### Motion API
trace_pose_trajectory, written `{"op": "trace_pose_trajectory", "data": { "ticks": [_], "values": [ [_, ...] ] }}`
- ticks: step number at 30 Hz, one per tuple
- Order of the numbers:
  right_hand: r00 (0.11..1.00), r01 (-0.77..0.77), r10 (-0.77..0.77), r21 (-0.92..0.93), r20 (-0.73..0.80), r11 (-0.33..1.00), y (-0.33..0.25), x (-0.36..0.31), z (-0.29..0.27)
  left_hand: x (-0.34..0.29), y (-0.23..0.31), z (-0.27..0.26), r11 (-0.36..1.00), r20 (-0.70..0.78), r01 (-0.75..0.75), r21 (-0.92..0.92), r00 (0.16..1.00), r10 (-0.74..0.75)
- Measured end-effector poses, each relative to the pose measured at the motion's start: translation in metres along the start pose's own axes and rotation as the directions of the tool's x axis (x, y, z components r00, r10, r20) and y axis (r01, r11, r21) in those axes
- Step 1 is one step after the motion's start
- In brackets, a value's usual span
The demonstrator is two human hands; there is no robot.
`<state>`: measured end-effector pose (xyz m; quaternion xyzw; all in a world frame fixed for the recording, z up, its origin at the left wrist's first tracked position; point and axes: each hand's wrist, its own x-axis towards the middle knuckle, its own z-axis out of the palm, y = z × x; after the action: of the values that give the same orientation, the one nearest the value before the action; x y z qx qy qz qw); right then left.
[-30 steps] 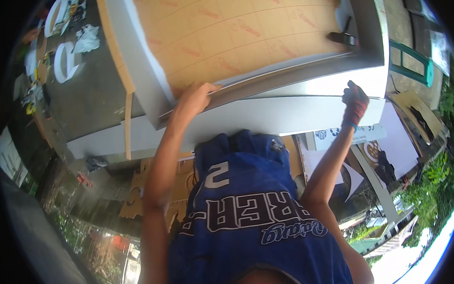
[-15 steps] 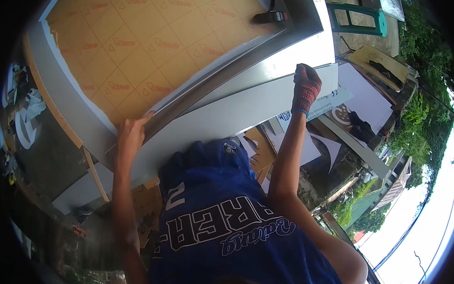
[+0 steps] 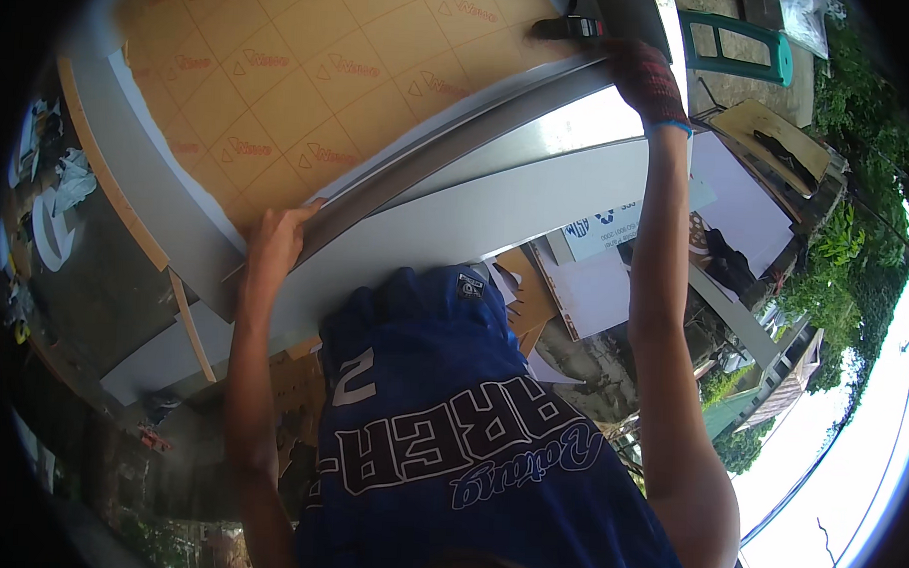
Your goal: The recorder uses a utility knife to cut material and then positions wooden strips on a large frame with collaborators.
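Note:
A large panel lies in front of me, its middle covered in tan film with red lines and print. White and grey borders run round it, and a dark grey raised edge forms its near side. My bare left hand is closed round the near left corner, a finger lying along the edge. My right hand, in a red and black knit glove, is closed over the near right end of that edge; its fingertips are partly hidden and blurred. A black tape measure sits by the far right corner.
Below the panel is a pale grey sheet-covered surface. A green plastic stool, a tan board and white sheets are at the right. A thin wooden strip curves along the left, with scraps beyond on the floor.
My right hand has moved up and to the right, from the pale sheet's edge to the panel's right corner. My left hand remains at the left corner. The view has shifted slightly.

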<state>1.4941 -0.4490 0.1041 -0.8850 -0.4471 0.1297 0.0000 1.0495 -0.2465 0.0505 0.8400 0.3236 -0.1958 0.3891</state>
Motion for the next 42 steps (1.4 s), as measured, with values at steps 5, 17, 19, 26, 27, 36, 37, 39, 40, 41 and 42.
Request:
{"op": "trace_pose_trajectory", "data": {
  "ticks": [5,17,19,26,27,36,37,39,40,41,42],
  "values": [
    [0.972,0.032,-0.016,-0.066,0.233,0.997,0.046,0.042,0.018,-0.015,-0.022,0.010,1.000,-0.070,-0.016,-0.021,0.997,0.015],
    [0.534,0.844,-0.460,-0.414,0.709,0.341,0.133,0.093,0.098,-0.059,-0.029,-0.023,0.958,0.034,0.228,0.173,0.971,-0.238],
    [0.573,0.809,-0.468,-0.374,0.673,0.454,0.148,0.099,0.100,-0.070,-0.040,-0.022,0.911,0.042,0.297,0.287,0.946,-0.322],
    [0.636,0.736,-0.557,-0.203,0.535,0.646,0.188,0.103,0.117,-0.061,-0.054,-0.023,0.883,-0.015,0.147,0.446,0.987,-0.157],
    [0.630,0.741,-0.566,-0.194,0.532,0.643,0.169,0.107,0.114,-0.065,-0.057,-0.024,0.879,-0.015,0.157,0.450,0.986,-0.168],
    [0.589,0.702,-0.200,-0.373,0.783,0.607,0.117,0.099,0.090,-0.068,-0.057,-0.031,0.848,0.112,0.093,0.521,0.978,-0.176],
    [0.598,0.697,-0.239,-0.349,0.765,0.626,0.113,0.098,0.088,-0.068,-0.064,-0.033,0.872,0.105,0.034,0.489,0.990,-0.098],
    [0.617,0.688,-0.317,-0.298,0.720,0.662,0.113,0.097,0.086,-0.069,-0.067,-0.034,0.888,0.096,-0.023,0.459,0.995,-0.023],
    [0.627,0.683,-0.353,-0.272,0.694,0.678,0.113,0.096,0.086,-0.071,-0.067,-0.034,0.893,0.111,-0.015,0.451,0.993,-0.039],
    [0.644,0.673,-0.382,-0.254,0.663,0.695,0.116,0.096,0.083,-0.067,-0.068,-0.036,0.896,0.122,-0.014,0.444,0.991,-0.046],
    [0.652,0.667,-0.377,-0.261,0.658,0.698,0.119,0.096,0.080,-0.065,-0.070,-0.034,0.894,0.118,-0.020,0.448,0.992,-0.037]
  ]
}}
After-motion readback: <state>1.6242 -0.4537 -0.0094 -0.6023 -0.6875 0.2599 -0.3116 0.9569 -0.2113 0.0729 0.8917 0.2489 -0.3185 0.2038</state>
